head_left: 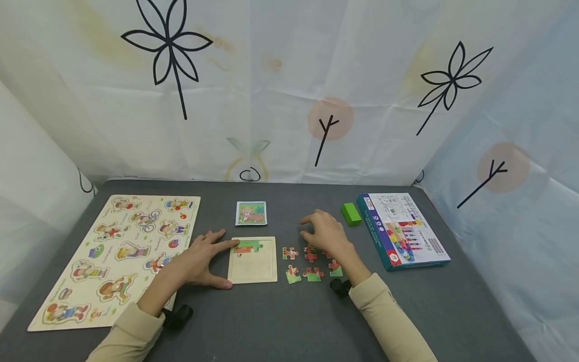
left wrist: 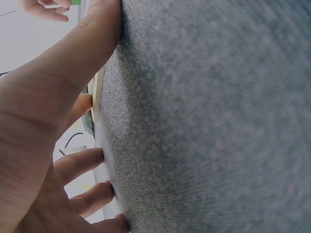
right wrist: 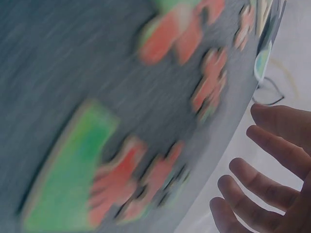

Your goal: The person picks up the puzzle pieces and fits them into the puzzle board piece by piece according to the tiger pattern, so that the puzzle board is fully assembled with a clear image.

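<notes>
A square wooden puzzle tray lies at the middle of the table, with joined green and red puzzle pieces along its upper left. My left hand is spread at its left side, index fingertip at the top left corner and thumb at the lower left corner. Several loose jigsaw pieces lie in rows right of the tray, some partly hidden under the right hand. Above them hovers my right hand, fingers loosely bent and nothing between them; the right wrist view shows these fingers beyond the pieces.
Behind the tray lies a small picture card. A large board with cartoon figures covers the left side. At the right are a green block and a flat box. White cloth hangs behind the table.
</notes>
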`<state>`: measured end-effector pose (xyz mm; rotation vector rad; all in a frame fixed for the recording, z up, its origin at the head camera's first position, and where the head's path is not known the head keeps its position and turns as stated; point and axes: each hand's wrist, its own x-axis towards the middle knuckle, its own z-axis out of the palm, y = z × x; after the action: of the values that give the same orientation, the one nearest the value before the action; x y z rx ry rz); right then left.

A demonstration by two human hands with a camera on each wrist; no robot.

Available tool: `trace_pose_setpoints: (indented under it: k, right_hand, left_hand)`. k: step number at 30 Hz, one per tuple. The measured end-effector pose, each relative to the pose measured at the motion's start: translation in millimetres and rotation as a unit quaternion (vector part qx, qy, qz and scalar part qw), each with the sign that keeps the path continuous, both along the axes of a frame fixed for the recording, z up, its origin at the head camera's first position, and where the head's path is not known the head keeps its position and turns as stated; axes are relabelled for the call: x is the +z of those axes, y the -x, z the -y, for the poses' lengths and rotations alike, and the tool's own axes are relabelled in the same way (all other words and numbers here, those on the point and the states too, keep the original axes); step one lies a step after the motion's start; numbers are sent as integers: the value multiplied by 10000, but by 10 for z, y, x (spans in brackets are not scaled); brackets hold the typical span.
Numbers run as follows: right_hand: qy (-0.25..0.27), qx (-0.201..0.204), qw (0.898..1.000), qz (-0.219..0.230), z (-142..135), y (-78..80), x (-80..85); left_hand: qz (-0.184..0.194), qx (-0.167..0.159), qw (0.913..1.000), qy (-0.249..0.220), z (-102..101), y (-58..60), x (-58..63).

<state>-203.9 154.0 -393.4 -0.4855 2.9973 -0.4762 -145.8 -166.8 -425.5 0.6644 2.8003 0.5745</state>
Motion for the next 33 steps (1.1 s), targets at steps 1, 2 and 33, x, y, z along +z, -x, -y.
trace_pose_setpoints:
  k: [1, 2, 33]
  right_hand:
    - [-7, -41, 10000, 22, -35, 1, -2]
    - [-18, -81, 10000, 46, -69, 3, -7]
    - [-233, -140, 9988, 414, -484, 57, -110]
  left_hand:
    - [7, 3, 10000, -7, 1, -1, -1]
    - [9, 2, 10000, -8, 1, -2, -2]
    - [20, 48, 10000, -17, -1, -3, -16]
